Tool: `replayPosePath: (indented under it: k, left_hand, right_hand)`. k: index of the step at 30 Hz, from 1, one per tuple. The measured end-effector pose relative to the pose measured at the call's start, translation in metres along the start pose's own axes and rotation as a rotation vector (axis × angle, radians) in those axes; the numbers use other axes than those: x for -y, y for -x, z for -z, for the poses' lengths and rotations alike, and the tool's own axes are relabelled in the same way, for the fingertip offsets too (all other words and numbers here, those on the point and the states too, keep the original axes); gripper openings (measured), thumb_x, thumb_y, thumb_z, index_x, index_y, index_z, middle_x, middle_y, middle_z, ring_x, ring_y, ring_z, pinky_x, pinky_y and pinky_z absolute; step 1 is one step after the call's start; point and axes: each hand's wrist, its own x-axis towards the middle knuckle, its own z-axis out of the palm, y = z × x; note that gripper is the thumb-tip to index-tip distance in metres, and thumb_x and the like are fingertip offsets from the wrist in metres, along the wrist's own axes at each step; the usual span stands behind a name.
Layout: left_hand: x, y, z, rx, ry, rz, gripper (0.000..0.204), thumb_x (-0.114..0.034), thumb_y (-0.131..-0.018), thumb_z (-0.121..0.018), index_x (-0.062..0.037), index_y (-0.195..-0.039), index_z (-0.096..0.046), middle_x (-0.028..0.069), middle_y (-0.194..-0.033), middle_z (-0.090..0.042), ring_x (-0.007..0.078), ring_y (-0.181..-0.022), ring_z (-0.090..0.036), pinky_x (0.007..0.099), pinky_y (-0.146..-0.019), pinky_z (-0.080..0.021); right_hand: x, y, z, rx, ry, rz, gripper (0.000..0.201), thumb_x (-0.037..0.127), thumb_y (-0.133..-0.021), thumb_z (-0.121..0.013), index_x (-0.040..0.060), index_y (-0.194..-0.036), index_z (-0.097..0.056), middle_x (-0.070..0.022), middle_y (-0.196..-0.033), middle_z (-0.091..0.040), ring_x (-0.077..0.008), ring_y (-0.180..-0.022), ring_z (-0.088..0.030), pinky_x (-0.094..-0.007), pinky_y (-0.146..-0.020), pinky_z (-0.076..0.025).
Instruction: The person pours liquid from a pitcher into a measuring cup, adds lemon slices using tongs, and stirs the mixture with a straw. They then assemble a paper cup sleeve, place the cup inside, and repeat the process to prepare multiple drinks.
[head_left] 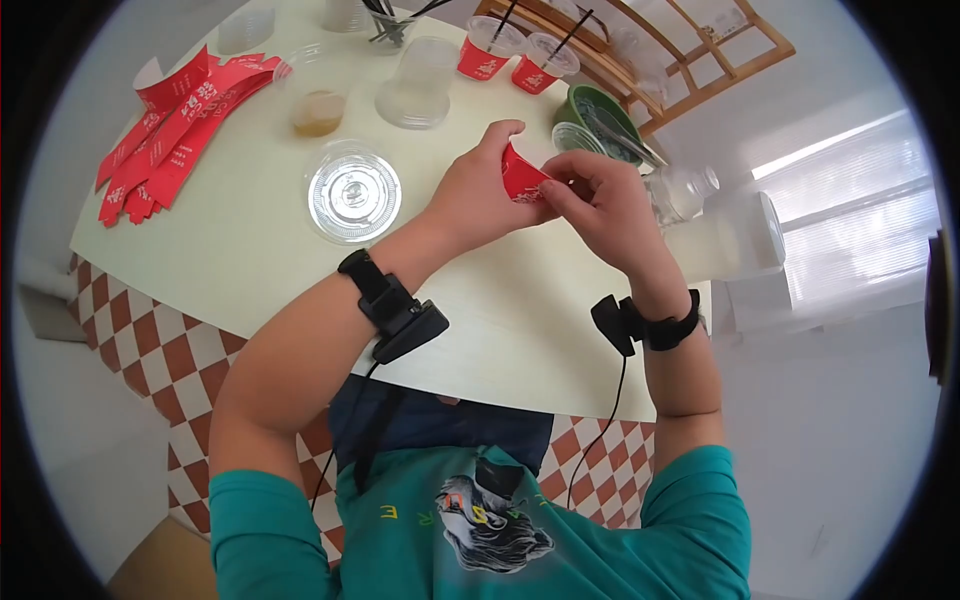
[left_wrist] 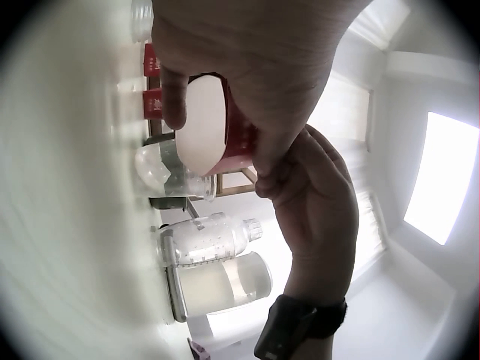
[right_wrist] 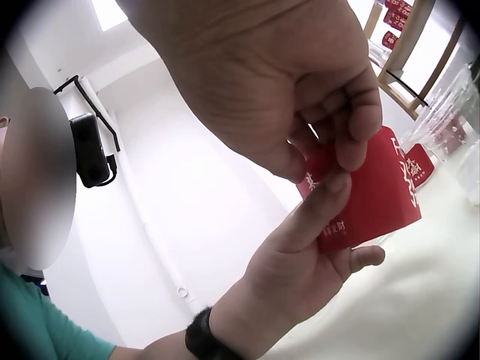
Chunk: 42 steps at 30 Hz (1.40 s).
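Observation:
Both hands hold a red paper cup sleeve (head_left: pixel 522 180) with white print, raised above the table. In the left wrist view the sleeve (left_wrist: pixel 201 127) is bent into a loop with its white inside showing. My left hand (head_left: pixel 478 192) grips it between thumb and fingers. At the sleeve's near edge, the thumb and fingers of my right hand (head_left: pixel 608 205) pinch the paper. The right wrist view shows the printed outside of the sleeve (right_wrist: pixel 375 195), with the left thumb pressed on it close to the right fingertips.
Flat red sleeves (head_left: pixel 185 140) lie at the left of the table (head_left: pixel 480 330). Near them are a clear lid (head_left: pixel 355 192) and an upturned clear cup (head_left: pixel 420 80). Two red-sleeved cups (head_left: pixel 487 50) with straws, a green bowl (head_left: pixel 605 115), a bottle (head_left: pixel 685 190) and a container (head_left: pixel 735 240) stand beyond.

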Motion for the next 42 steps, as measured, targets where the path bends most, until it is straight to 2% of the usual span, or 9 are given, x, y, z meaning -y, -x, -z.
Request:
replayPosePath:
  k: [4, 7, 12, 20, 27, 30, 33, 36, 42]
  left_hand:
    - [0.002, -0.001, 0.004, 0.119, 0.069, -0.066, 0.081, -0.034, -0.068, -0.083, -0.0028, -0.130, -0.041, 0.0168, -0.105, -0.062, 0.0272, -0.096, -0.064, 0.0355, -0.080, -0.053]
    - [0.003, -0.006, 0.007, 0.212, 0.217, -0.021, 0.054, -0.024, -0.077, -0.075, -0.0051, -0.123, -0.052, 0.0067, -0.107, -0.060, 0.0134, -0.087, -0.060, 0.0283, -0.074, -0.052]
    - [0.009, -0.005, 0.003, 0.223, 0.338, 0.010, 0.013, -0.019, -0.089, -0.063, -0.0059, -0.091, -0.062, 0.0050, -0.113, -0.061, 0.0093, -0.088, -0.058, 0.0238, -0.069, -0.049]
    - [0.012, -0.004, 0.004, 0.290, 0.376, 0.117, 0.013, -0.015, -0.091, -0.061, -0.0046, -0.082, -0.061, 0.0072, -0.118, -0.059, 0.0105, -0.088, -0.058, 0.0255, -0.073, -0.049]
    - [0.011, -0.004, 0.003, 0.306, 0.444, 0.086, 0.011, -0.012, -0.089, -0.063, -0.0013, -0.085, -0.063, 0.0081, -0.112, -0.060, 0.0132, -0.093, -0.058, 0.0284, -0.077, -0.052]
    - [0.015, -0.006, 0.007, 0.374, 0.495, 0.063, 0.011, -0.012, -0.089, -0.063, -0.0008, -0.087, -0.063, 0.0081, -0.108, -0.062, 0.0133, -0.092, -0.059, 0.0290, -0.077, -0.052]
    - [0.017, -0.007, 0.010, 0.323, 0.644, 0.138, 0.013, -0.014, -0.089, -0.061, -0.0014, -0.093, -0.062, 0.0075, -0.107, -0.063, 0.0130, -0.091, -0.059, 0.0312, -0.081, -0.050]
    - [0.017, -0.012, 0.026, 0.400, 0.914, 0.143, 0.016, -0.017, -0.090, -0.059, -0.0030, -0.098, -0.061, 0.0092, -0.111, -0.062, 0.0162, -0.100, -0.059, 0.0334, -0.087, -0.048]
    - [0.010, -0.015, 0.036, 0.438, 1.125, -0.098, 0.016, -0.025, -0.089, -0.063, -0.0128, -0.099, -0.062, 0.0121, -0.115, -0.060, 0.0237, -0.120, -0.052, 0.0350, -0.089, -0.046]
  right_hand:
    - [-0.023, 0.006, 0.002, -0.136, -0.209, -0.020, 0.012, 0.009, -0.085, -0.064, -0.0035, -0.087, -0.062, -0.0038, -0.074, -0.062, -0.0082, -0.064, -0.055, -0.0239, -0.058, -0.045]
    - [-0.034, 0.010, 0.006, -0.204, -0.352, -0.036, 0.012, 0.008, -0.084, -0.062, -0.0034, -0.084, -0.060, -0.0018, -0.074, -0.060, -0.0073, -0.064, -0.054, -0.0231, -0.058, -0.045]
    - [-0.049, 0.008, 0.004, -0.202, -0.378, -0.041, 0.013, 0.009, -0.081, -0.061, -0.0033, -0.079, -0.057, -0.0035, -0.070, -0.058, -0.0084, -0.061, -0.052, -0.0242, -0.054, -0.043]
    - [-0.054, 0.015, 0.005, -0.183, -0.087, 0.106, 0.029, 0.020, -0.067, -0.069, -0.0024, -0.075, -0.053, -0.0079, -0.064, -0.052, -0.0160, -0.059, -0.050, -0.0299, -0.053, -0.043]
    - [-0.062, 0.012, 0.017, 0.012, -0.236, -0.046, 0.027, 0.017, -0.068, -0.072, 0.0001, -0.072, -0.051, -0.0048, -0.066, -0.052, -0.0116, -0.064, -0.049, -0.0292, -0.058, -0.043]
    - [-0.080, 0.010, 0.013, 0.025, -0.383, 0.047, 0.023, 0.016, -0.075, -0.072, 0.0023, -0.075, -0.054, -0.0024, -0.070, -0.056, -0.0091, -0.065, -0.052, -0.0262, -0.059, -0.044]
    - [-0.086, 0.009, 0.021, 0.067, -0.978, 0.070, 0.016, 0.017, -0.086, -0.066, 0.0030, -0.089, -0.058, -0.0022, -0.080, -0.063, -0.0094, -0.070, -0.060, -0.0226, -0.064, -0.049]
    - [-0.093, 0.013, 0.031, 0.054, -1.208, 0.117, 0.023, 0.026, -0.085, -0.063, 0.0050, -0.091, -0.055, -0.0103, -0.098, -0.055, -0.0117, -0.080, -0.051, -0.0190, -0.066, -0.043]
    - [-0.089, 0.013, 0.035, 0.109, -1.532, 0.227, 0.024, 0.018, -0.088, -0.060, 0.0027, -0.106, -0.057, -0.0098, -0.101, -0.062, -0.0163, -0.087, -0.062, -0.0284, -0.071, -0.055]
